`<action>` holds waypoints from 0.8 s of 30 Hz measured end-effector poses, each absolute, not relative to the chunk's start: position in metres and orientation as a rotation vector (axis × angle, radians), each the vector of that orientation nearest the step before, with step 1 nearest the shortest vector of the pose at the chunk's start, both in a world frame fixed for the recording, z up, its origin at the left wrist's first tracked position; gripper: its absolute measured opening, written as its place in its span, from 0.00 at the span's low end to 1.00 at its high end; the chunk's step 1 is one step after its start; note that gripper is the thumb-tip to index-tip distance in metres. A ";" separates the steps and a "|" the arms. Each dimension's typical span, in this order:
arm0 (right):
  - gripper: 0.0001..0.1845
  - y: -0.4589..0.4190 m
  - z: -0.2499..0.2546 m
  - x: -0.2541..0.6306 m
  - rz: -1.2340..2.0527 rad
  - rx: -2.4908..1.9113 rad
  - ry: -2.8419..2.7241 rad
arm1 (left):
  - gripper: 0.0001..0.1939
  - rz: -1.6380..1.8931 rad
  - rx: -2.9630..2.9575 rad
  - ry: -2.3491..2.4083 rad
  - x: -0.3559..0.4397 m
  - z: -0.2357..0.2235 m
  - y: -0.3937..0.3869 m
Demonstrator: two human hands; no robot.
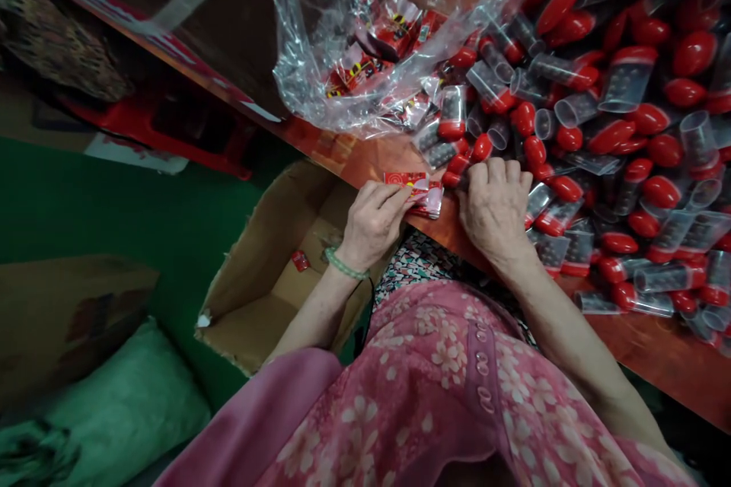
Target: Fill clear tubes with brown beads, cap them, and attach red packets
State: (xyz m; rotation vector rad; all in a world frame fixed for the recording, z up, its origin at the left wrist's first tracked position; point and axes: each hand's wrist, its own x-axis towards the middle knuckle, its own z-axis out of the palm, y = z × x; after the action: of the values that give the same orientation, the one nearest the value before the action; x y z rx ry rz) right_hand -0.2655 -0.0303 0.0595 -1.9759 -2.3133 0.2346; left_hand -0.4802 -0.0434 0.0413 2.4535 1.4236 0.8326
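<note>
Left hand [374, 224] pinches a small stack of red foil sachets [414, 194] narrowly, long side crosswise, just past the fingertips toward the right hand [496, 209], which curls against clear red-capped plastic tubes [451, 112] — can't tell if it's gripping one.

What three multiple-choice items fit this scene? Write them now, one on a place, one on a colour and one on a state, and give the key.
1. Where does the small red packet lie?
A. In the cardboard box
B. On the table
C. In the clear plastic bag

2. What colour is the bead bracelet on the left wrist?
A. Red
B. Green
C. White

3. What is the left hand doing?
A. Gripping a clear tube
B. Resting in the box
C. Holding red-and-white packets

Key:
1. A, the packet sits on the box floor.
2. B, the beads show green.
3. C, the fingers are on the packets at the table edge.
</note>
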 end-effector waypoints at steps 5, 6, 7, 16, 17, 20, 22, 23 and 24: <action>0.06 -0.039 0.065 -0.254 0.499 -1.878 -2.078 | 0.13 0.867 2.252 1.494 -0.475 0.044 -0.037; 0.06 -0.042 0.067 -0.252 0.591 -1.823 -1.976 | 0.13 0.879 2.210 1.500 -0.474 0.045 -0.036; 0.07 -0.044 0.070 -0.250 0.686 -1.758 -1.864 | 0.12 0.897 2.171 1.502 -0.473 0.046 -0.034; 0.17 -0.051 0.074 -0.249 1.176 -1.470 -1.260 | 0.06 1.031 1.747 1.460 -0.471 0.061 -0.030; 0.18 -0.050 0.076 -0.249 1.217 -1.449 -1.247 | 0.06 1.040 1.691 1.443 -0.470 0.064 -0.032; 0.14 -0.045 0.086 -0.251 1.368 -1.388 -1.201 | 0.11 1.024 1.564 1.387 -0.467 0.073 -0.036; 0.14 -0.041 0.092 -0.255 1.459 -1.347 -1.142 | 0.15 0.967 1.541 1.358 -0.463 0.078 -0.039; 0.16 -0.039 0.093 -0.257 1.501 -1.322 -1.098 | 0.16 0.941 1.547 1.341 -0.462 0.081 -0.040; 0.18 -0.038 0.094 -0.259 1.547 -1.295 -1.052 | 0.16 0.927 1.564 1.316 -0.460 0.082 -0.041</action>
State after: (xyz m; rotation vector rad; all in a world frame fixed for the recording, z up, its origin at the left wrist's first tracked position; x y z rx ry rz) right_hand -0.2594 -0.0380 0.0937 -1.2951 -1.0523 1.5470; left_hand -0.4595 -0.0410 0.0824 1.5635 1.3161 0.9275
